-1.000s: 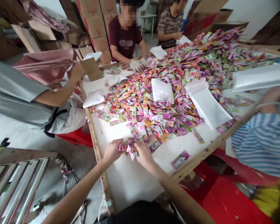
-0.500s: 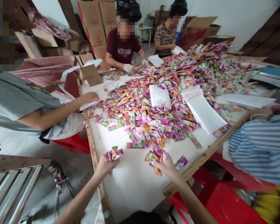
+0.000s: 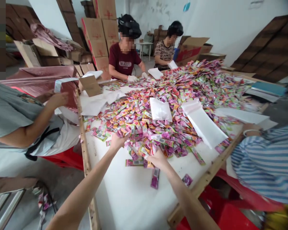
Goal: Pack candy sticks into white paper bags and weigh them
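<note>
A big heap of small printed sachets, pink, purple, green and orange, is spread over the white table. At its near left edge, my left hand is closed on several sachets, which stick out past the fingertips. My right hand reaches into the near edge with its fingers closed round a few more sachets; they blend with the heap, so how many is unclear. Just below the right hand lies a loose purple sachet. Another purple sachet rests nearer the table's right rim.
White bags and a folded white bag lie on the heap. Wooden strips edge the table. Co-workers sit opposite and at both sides; one in a striped sleeve is close on the right. A small cardboard box stands at the left edge.
Both my hands have moved forward with their sachets, from the bare near part of the table to the heap's edge. A loose sachet now lies below my right hand. The view has shifted.
</note>
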Available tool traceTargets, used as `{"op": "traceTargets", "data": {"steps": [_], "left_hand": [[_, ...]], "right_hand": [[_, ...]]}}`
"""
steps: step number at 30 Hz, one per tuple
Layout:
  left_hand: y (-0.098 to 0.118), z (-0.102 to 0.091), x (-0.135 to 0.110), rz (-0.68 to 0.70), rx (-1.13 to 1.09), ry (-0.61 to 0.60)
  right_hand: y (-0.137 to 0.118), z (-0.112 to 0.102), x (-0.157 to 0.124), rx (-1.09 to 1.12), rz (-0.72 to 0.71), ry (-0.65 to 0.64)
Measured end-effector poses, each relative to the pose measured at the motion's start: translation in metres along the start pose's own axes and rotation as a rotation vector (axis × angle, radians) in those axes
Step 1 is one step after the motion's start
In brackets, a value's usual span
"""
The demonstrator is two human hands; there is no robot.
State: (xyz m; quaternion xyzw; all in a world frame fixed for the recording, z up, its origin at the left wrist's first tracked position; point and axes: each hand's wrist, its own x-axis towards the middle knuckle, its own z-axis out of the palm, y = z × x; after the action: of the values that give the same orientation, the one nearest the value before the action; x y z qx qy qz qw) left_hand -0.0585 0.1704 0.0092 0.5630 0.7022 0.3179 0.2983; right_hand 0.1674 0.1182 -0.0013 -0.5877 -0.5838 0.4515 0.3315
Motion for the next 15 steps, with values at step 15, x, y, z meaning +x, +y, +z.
{"op": "traceTargets", "data": {"steps": [15], "left_hand": [[-0.027,-0.018,0.003,-0.089,0.064,-0.018]], "right_hand": [[-0.008,-0.038,0.039,0.447,0.130,0.244]]}}
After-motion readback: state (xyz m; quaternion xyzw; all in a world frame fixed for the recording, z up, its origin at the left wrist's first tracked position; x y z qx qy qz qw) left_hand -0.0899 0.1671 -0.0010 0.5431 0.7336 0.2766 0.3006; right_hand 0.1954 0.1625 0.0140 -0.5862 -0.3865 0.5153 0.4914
